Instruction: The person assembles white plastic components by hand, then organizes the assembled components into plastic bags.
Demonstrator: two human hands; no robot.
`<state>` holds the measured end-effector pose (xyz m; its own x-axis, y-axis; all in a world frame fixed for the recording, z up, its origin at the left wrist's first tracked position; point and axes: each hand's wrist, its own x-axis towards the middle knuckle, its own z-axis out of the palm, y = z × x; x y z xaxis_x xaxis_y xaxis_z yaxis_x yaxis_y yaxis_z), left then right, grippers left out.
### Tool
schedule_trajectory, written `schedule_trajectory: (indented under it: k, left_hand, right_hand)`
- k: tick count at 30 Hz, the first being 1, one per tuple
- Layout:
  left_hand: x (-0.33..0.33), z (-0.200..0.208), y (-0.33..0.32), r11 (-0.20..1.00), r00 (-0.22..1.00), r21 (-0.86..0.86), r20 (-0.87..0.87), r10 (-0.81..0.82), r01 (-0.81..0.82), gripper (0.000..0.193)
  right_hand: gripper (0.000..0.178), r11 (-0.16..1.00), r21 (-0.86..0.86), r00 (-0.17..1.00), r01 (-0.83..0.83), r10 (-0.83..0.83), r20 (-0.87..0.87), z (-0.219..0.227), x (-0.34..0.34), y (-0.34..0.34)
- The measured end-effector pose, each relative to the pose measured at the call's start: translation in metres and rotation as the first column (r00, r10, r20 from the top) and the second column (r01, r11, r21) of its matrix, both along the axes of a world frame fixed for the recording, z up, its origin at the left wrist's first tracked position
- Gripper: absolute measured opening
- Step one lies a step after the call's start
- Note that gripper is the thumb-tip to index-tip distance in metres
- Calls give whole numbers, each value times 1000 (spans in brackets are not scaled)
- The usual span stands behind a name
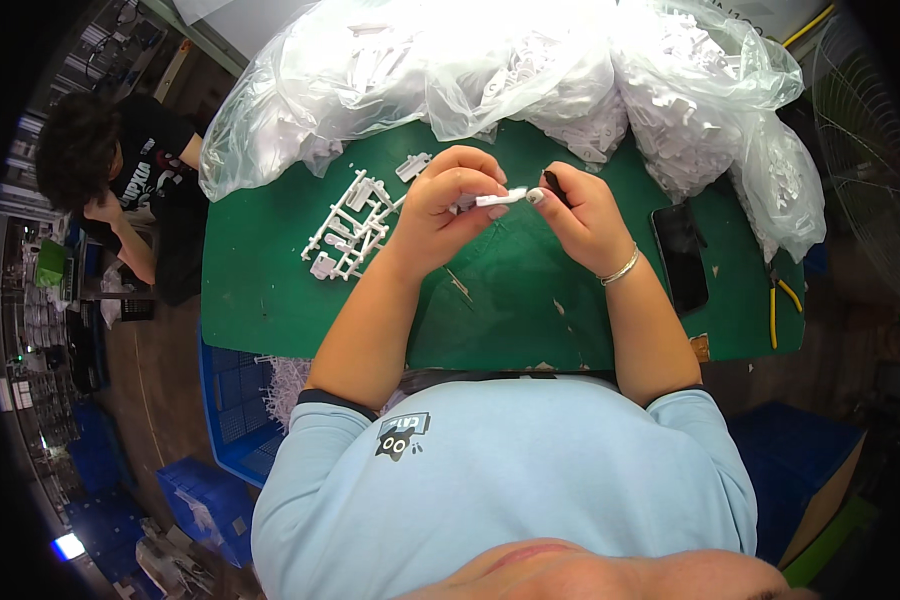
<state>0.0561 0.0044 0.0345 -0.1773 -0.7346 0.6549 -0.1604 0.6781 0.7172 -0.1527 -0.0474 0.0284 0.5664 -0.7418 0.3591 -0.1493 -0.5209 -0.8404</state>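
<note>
Over the middle of the green table, my left hand [454,200] pinches a small white plastic part [498,199]. Close to its right end is my right hand [583,215], closed around a slim black tool [554,185]. Most of that tool is hidden in the fingers, so its kind does not show. My right thumb is beside the white part; whether it touches cannot be made out. Left of my left hand lies a white plastic sprue frame [355,225] with parts attached, and a loose white piece [413,166] sits just beyond it.
Clear bags [530,70] full of white parts line the table's far side. At right lie a black phone [680,255] and yellow-handled pliers [773,310]. A blue crate [232,405] with white scraps stands lower left. Another person [155,150] sits at left.
</note>
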Motion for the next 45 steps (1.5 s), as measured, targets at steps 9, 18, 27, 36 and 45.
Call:
schedule_trajectory:
  k: [9, 18, 27, 36, 45]
  left_hand:
    - [1, -11, 6, 946, 963, 311, -269, -4, 91, 15]
    - [-5, -5, -3, 890, 875, -290, 236, 423, -352, 32]
    - [-5, -5, 0, 850, 857, -376, 217, 467, -368, 38]
    - [-5, -1, -1, 838, 833, -409, 261, 487, -362, 38]
    - [-6, -5, 1, 825, 841, -427, 224, 493, -370, 37]
  right_hand:
    - [38, 998, 28, 997, 62, -61, -49, 0, 2, 1]
    - [39, 998, 5, 997, 64, -63, -40, 4, 3, 7]
    - [35, 995, -81, 995, 57, -63, -81, 0, 6, 7]
    - [34, 996, -68, 996, 53, -57, -70, 5, 6, 8]
    - [35, 1000, 12, 997, 9, -8, -81, 4, 6, 12]
